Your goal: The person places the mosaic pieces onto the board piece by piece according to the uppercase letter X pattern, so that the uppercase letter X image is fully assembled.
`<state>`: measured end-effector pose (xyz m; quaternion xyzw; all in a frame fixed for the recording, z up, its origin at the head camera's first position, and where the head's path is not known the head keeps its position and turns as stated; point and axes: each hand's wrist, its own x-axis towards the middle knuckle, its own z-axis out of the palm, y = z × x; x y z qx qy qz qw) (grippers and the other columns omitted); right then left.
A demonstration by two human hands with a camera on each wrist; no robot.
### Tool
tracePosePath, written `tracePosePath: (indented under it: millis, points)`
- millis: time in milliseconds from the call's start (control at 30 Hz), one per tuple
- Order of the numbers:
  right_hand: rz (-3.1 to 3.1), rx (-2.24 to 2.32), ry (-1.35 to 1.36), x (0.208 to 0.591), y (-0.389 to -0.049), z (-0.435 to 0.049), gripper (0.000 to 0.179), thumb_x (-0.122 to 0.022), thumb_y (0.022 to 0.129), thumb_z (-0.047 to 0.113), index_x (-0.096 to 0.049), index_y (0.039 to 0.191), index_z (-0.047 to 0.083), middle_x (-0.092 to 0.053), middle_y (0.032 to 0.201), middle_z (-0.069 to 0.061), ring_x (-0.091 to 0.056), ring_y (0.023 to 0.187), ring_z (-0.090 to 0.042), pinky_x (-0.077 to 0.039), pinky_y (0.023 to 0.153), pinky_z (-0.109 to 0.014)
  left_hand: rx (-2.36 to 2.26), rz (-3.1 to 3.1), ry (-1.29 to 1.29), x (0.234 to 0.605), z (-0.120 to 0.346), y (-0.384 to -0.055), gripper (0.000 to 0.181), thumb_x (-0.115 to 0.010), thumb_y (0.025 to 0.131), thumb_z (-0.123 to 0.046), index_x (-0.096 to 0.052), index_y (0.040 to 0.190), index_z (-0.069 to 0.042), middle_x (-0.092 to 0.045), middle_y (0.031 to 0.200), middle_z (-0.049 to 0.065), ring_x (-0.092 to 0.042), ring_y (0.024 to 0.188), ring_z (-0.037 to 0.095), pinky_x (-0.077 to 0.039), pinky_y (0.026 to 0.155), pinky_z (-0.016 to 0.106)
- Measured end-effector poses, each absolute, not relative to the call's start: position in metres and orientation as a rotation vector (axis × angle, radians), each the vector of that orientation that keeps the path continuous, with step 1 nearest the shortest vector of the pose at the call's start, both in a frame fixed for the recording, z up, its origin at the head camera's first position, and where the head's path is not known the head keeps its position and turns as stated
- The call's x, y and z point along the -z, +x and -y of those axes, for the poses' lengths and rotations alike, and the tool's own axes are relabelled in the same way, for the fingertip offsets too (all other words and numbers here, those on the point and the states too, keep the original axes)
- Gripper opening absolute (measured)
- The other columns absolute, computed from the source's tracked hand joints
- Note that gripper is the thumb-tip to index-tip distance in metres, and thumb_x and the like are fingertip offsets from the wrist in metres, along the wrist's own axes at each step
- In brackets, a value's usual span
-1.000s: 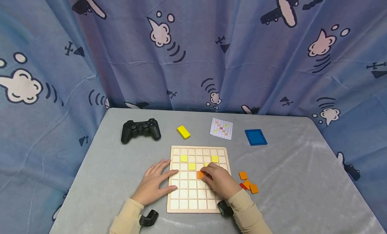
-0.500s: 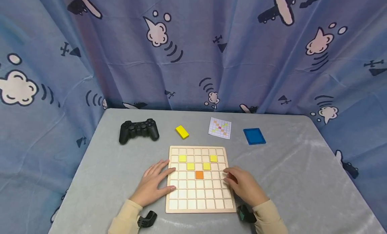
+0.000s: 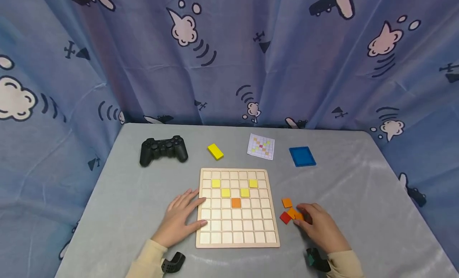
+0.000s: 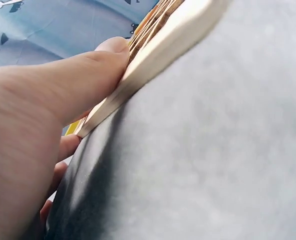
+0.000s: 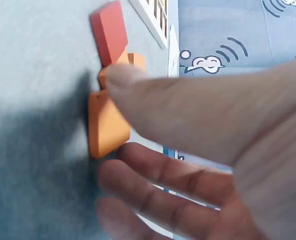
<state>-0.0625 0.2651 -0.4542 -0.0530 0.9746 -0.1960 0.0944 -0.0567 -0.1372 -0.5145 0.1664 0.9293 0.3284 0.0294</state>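
Note:
A wooden grid board (image 3: 238, 246) lies flat on the table, with several yellow tiles (image 3: 216, 183) and one orange tile (image 3: 236, 202) in its squares. My left hand (image 3: 179, 219) rests spread at its left edge; in the left wrist view the thumb (image 4: 102, 62) presses on the rim. Beyond the board's right side, my right hand (image 3: 322, 226) reaches over a small cluster of loose tiles. Its thumb and fingers stand apart around the nearest loose orange tile (image 5: 106, 127), which still lies on the table. A red tile (image 5: 110, 32) lies beside it.
Along the back of the table are a black game controller (image 3: 163, 149), a yellow block (image 3: 215, 152), a printed pattern card (image 3: 261, 146) and a blue square tray (image 3: 303, 156). A patterned curtain (image 3: 222, 62) hangs behind the table.
My right hand has let go of the orange tile on the board and moved right to the loose tiles. The left hand has stayed at the board's edge. The head view has shifted slightly.

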Motion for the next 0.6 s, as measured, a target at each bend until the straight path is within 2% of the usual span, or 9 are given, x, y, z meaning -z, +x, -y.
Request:
tracePosePath:
  millis: [267, 600]
  points:
    - [-2.861, 0.596, -0.119, 0.4573, -0.0589, -0.2686, 0.036, -0.076, 0.08, 0.009, -0.064, 0.113, -0.001, -0.06, 0.093, -0.006, -0.053, 0.074, -0.014, -0.049, 0.065, -0.032, -1.018, -2.881, 0.535, 0.5148, 0.1365, -0.0568, 0.064, -0.064, 0.085, -0.056, -0.049, 0.14, -0.028, -0.033, 0.154, -0.004, -0.022, 0.145, 0.022, -0.015, 0.116, 0.049]
    - [-2.807, 0.641, -0.143, 0.4488, -0.0598, -0.2653, 0.019, -0.073, 0.081, 0.001, -0.064, 0.097, 0.006, -0.06, 0.086, -0.002, -0.053, 0.073, -0.014, -0.05, 0.064, -0.031, -1.008, -2.883, 0.523, 0.5139, 0.1365, -0.056, 0.065, -0.064, 0.085, -0.054, -0.048, 0.141, -0.026, -0.033, 0.154, -0.003, -0.022, 0.145, 0.023, -0.014, 0.116, 0.048]
